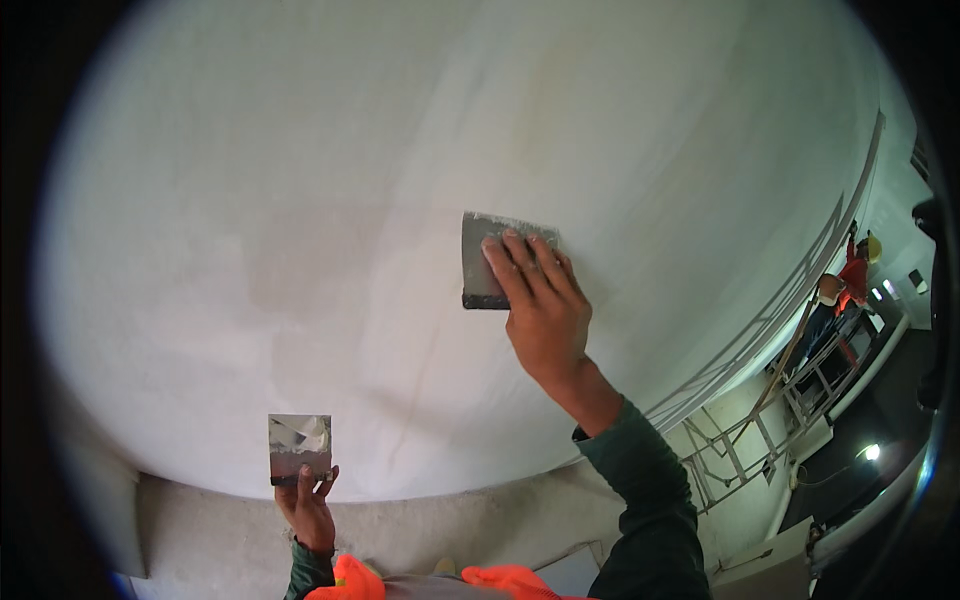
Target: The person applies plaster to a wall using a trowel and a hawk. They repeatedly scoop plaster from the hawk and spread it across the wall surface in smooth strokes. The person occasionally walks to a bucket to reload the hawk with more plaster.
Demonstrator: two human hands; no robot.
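Observation:
My right hand (548,315) grips a wide putty knife (480,255) with a grey blade and a dark lower edge. Its fingers press the blade flat against the pale wall (330,130), near the middle of the view. Lower and to the left, my left hand (308,515) holds a second putty knife (290,460), its blade upright. A lump of white putty (312,434) sits on the upper part of that blade. Slightly darker, damp-looking patches (300,270) show on the wall left of my right hand. The handles of both knives are hidden.
A concrete floor (430,530) runs along the wall's foot. At the far right, a person in a yellow helmet and orange top (855,275) is by metal scaffolding (735,450). A bright lamp (872,452) glows there, and a board (765,565) stands at lower right.

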